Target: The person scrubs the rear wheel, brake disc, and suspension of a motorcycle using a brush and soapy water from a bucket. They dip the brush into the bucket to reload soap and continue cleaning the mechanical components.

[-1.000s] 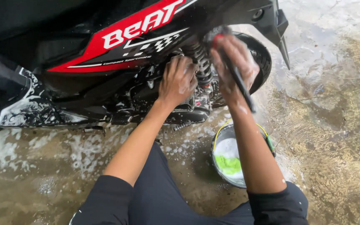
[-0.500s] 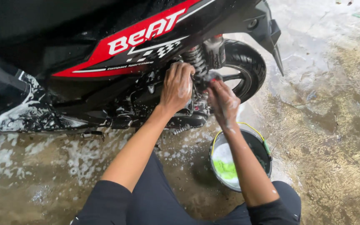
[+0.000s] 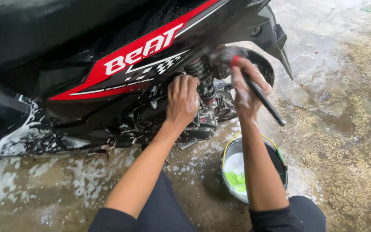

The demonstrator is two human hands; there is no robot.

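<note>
Wet concrete floor [image 3: 344,129] spreads under you, streaked with soap foam, and a black and red scooter [image 3: 121,64] stands across the top of the view. Your left hand [image 3: 182,99] rests flat and spread on the engine casing just beside the coiled rear shock spring [image 3: 202,77], fingers relaxed and gripping nothing; it seems to steady you as you lean in. Your right hand [image 3: 245,86] is closed around a long black-handled brush [image 3: 263,101], its handle slanting down and to the right, its foamy head up against the top of the spring near the rear wheel [image 3: 263,64]. A dark bucket [image 3: 280,165] with soapy water and something green inside stands on the floor beneath your right forearm, probably kept close for dipping.
</note>
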